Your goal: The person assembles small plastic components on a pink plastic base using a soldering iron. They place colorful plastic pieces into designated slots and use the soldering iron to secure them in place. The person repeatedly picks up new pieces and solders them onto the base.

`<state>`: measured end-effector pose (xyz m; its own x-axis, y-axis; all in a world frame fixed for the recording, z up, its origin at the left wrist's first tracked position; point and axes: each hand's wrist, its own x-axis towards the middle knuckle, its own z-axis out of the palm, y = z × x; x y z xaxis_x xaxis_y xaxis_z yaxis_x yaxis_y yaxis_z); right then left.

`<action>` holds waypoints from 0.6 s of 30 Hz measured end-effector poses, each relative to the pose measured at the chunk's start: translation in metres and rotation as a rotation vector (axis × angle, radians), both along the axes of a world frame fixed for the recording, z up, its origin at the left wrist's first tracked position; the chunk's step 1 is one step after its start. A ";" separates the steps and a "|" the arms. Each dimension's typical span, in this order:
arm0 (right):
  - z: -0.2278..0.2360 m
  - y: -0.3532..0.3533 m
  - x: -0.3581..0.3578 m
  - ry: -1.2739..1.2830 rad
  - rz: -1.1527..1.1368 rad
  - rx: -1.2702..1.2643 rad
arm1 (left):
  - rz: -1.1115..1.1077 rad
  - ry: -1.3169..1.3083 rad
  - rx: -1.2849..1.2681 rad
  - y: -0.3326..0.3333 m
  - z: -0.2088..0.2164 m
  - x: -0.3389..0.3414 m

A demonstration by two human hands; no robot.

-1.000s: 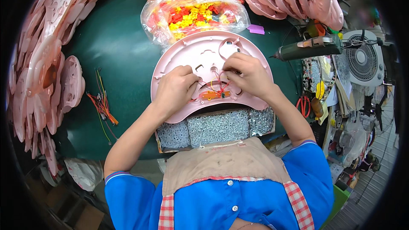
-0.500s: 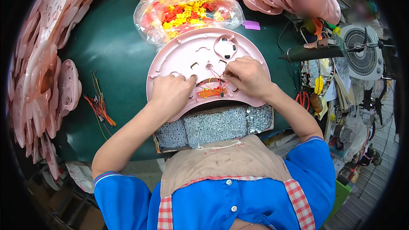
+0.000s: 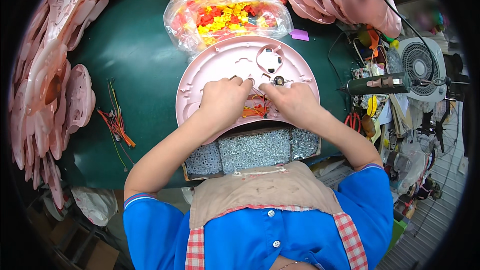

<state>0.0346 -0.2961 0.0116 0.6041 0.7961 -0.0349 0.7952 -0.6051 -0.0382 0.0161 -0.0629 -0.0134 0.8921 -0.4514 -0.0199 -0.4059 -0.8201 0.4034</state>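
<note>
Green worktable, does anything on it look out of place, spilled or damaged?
Little stands out. A loose bundle of red, orange and yellow wires lies apart on the green worktable, left of the round pink plastic shell under the left hand and right hand. Nothing looks spilled or broken.

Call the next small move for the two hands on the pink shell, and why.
Probably tuck the loose red and orange wires down into the round pink plastic shell. Both hands rest on it, left hand and right hand, fingertips meeting at the wire bundle in the middle, which looks bunched above the surface. Whether either grip pinches a wire is hidden.
</note>
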 end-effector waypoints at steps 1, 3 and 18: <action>0.002 0.001 -0.009 0.002 -0.025 -0.029 | 0.001 -0.024 0.019 -0.003 -0.001 -0.002; 0.006 0.007 -0.020 -0.008 -0.073 -0.080 | 0.001 -0.015 0.032 -0.004 0.001 -0.002; 0.021 -0.038 0.048 0.496 -0.540 0.877 | 0.659 -0.372 -1.134 0.176 0.044 -0.091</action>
